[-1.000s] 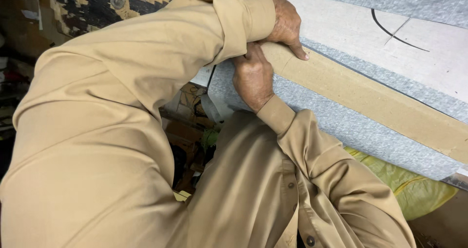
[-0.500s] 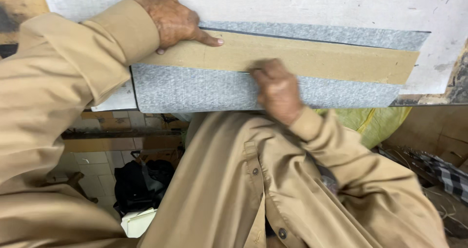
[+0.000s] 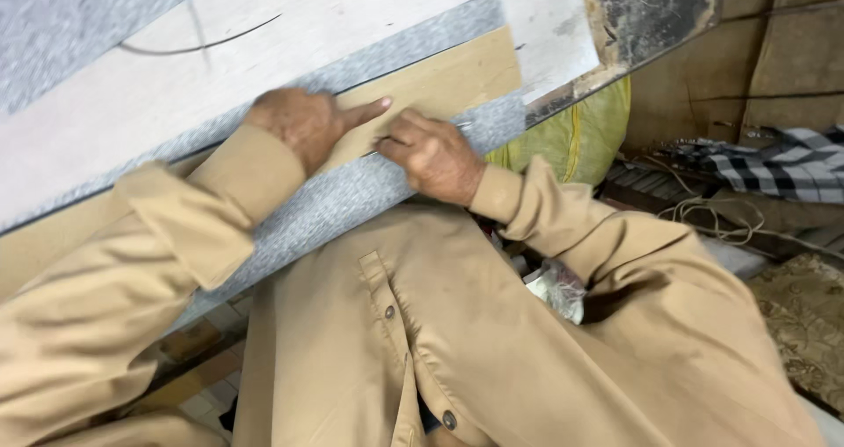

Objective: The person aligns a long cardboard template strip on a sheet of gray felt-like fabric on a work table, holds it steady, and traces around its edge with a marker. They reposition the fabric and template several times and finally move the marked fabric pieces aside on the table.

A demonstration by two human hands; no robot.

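- Cardboard strip (image 3: 440, 87): long, tan and straight-edged, it lies flat on the grey fabric (image 3: 352, 196) along the near edge of the white table (image 3: 264, 43). Its lower edge runs parallel to the fabric's edge, so it appears to serve as a straightedge or template.
- Left hand (image 3: 303, 126): it rests palm down on the strip, the index finger extended along it and the other fingers curled. Nothing is pinched; the hand presses flat, apparently to stop the strip sliding on the fabric.
- Right hand (image 3: 431, 152): it sits just beside the left hand at the strip's lower edge, fingers drawn together at the tips. A thin, pale tip seems to show there, but motion blur prevents telling whether a marking tool is held.
- Grey fabric: it is spread flat beneath the strip and reaches the table's edge close to the body, keeping the working line within reach of both hands.
- White table: a dark curved line (image 3: 193, 47) is drawn on its surface, well apart from the hands.
- Surroundings: a yellow-green bag (image 3: 585, 135) hangs under the table's corner; a black-and-white checked cloth (image 3: 791, 166) and loose cord (image 3: 712, 218) lie to the right, clear of the work.
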